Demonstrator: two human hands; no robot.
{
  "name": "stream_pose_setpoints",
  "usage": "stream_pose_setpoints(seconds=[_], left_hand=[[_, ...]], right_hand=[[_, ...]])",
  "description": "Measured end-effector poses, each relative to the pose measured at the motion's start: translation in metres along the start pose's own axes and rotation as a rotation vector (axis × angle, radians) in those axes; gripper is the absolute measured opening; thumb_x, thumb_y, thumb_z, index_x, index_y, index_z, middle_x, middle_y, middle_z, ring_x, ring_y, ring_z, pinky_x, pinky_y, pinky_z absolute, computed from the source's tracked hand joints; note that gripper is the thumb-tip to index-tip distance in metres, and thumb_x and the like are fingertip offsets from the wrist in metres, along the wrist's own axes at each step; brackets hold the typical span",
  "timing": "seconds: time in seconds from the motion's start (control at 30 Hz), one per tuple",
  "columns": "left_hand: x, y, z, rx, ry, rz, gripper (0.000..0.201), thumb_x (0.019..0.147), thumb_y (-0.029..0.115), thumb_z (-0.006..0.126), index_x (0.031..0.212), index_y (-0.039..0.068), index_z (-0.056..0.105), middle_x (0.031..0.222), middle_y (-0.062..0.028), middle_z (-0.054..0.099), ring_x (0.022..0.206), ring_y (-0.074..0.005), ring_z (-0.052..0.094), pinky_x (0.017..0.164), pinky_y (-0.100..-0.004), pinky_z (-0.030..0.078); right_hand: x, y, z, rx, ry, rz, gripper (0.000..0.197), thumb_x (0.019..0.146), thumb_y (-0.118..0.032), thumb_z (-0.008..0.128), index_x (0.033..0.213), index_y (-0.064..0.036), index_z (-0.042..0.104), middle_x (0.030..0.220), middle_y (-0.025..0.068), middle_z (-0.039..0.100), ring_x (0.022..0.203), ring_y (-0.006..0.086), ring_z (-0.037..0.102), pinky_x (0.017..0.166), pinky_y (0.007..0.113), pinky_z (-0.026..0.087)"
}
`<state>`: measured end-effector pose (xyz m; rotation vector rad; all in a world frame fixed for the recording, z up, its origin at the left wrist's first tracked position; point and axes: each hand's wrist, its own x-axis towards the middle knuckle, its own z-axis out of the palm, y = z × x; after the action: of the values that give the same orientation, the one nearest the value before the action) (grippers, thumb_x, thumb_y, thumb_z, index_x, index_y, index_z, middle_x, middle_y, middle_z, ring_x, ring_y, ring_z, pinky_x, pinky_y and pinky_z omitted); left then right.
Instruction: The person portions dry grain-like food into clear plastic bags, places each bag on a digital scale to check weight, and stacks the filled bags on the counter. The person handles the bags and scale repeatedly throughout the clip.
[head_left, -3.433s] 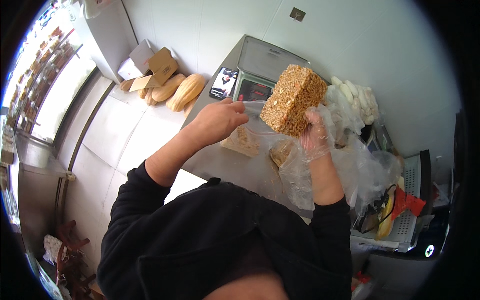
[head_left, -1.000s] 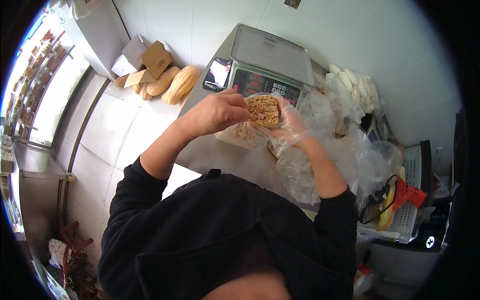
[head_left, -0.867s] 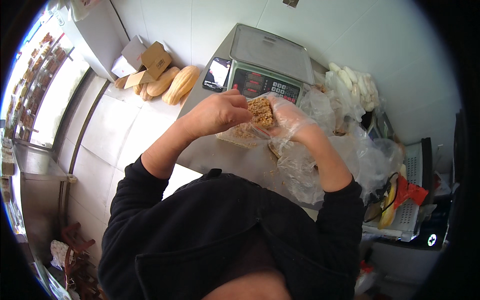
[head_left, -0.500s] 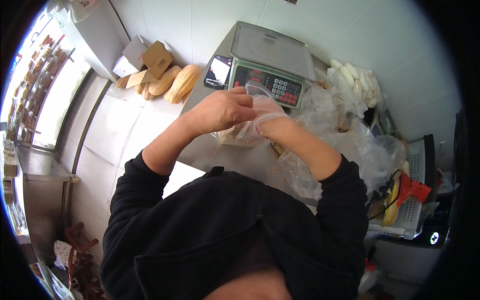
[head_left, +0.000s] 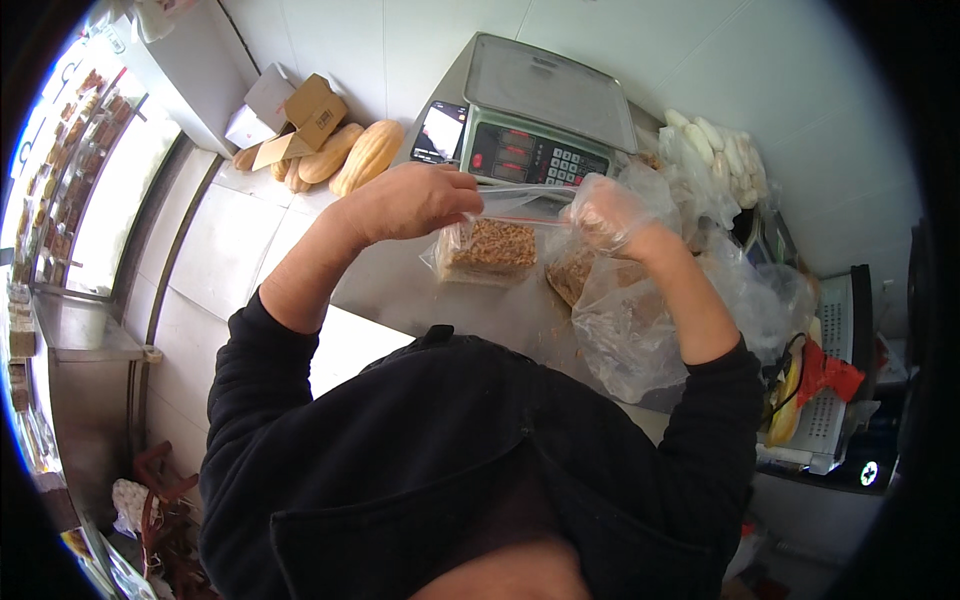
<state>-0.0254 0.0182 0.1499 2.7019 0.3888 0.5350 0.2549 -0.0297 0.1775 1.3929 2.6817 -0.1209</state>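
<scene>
A clear zip bag with a red strip along its mouth stretches between my two hands. My left hand, bare, pinches one end of that mouth. At the other end, my right hand grips the bag through a loose clear plastic glove. Inside the bag sits a brown, grainy block, low on the metal counter. Beside it, partly hidden under crumpled clear plastic, lies another brown grainy piece.
Just beyond my hands stands a weighing scale with a keypad, and a phone leans at its left. White bundled items in plastic lie at the back right. Large tan gourds and an open cardboard box are at the far left.
My hands have moved apart, the right one going right and the left slightly left. The bag's mouth is now drawn out straight, and the block in it shows.
</scene>
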Motion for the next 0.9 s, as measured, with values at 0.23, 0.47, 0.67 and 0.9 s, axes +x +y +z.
stream_pose_setpoints(seconds=[0.23, 0.47, 0.67, 0.9], left_hand=[[0.001, -0.008, -0.006, 0.174, 0.179, 0.107, 0.011, 0.077, -0.001, 0.068, 0.085, 0.005, 0.063, 0.082, -0.0066, 0.061, 0.080, -0.0230, 0.060, 0.065, -0.0300, 0.051], [0.005, -0.010, 0.022, -0.293, 0.468, 0.057, 0.026, 0.077, 0.012, 0.072, 0.101, 0.006, 0.065, 0.101, -0.0088, 0.062, 0.099, -0.0273, 0.057, 0.081, -0.0367, 0.049], [0.008, -0.020, 0.045, -0.286, 0.374, -0.123, 0.011, 0.079, -0.001, 0.065, 0.091, 0.001, 0.064, 0.083, -0.0111, 0.063, 0.072, -0.0267, 0.062, 0.063, -0.0321, 0.049], [0.007, -0.020, 0.041, -0.139, 0.251, -0.303, 0.015, 0.080, 0.003, 0.065, 0.095, 0.003, 0.063, 0.090, -0.0116, 0.062, 0.079, -0.0281, 0.062, 0.068, -0.0338, 0.049]], right_hand=[[-0.015, 0.001, 0.000, -0.032, 0.452, -0.144, 0.003, 0.067, -0.009, 0.064, 0.069, -0.0099, 0.063, 0.070, 0.0079, 0.054, 0.076, 0.0267, 0.054, 0.071, 0.037, 0.046], [-0.023, 0.005, 0.012, 0.090, 0.469, -0.087, 0.008, 0.074, -0.013, 0.060, 0.066, -0.0104, 0.060, 0.065, 0.0078, 0.059, 0.070, 0.0274, 0.057, 0.074, 0.038, 0.045], [-0.020, 0.010, 0.018, 0.023, 0.558, 0.015, 0.013, 0.078, -0.016, 0.060, 0.069, -0.0072, 0.061, 0.070, 0.0108, 0.059, 0.074, 0.0307, 0.057, 0.076, 0.040, 0.046], [-0.056, 0.004, -0.003, 0.028, 0.807, 0.000, 0.024, 0.083, -0.019, 0.059, 0.104, -0.0072, 0.065, 0.103, 0.0130, 0.061, 0.099, 0.0306, 0.058, 0.085, 0.039, 0.047]])
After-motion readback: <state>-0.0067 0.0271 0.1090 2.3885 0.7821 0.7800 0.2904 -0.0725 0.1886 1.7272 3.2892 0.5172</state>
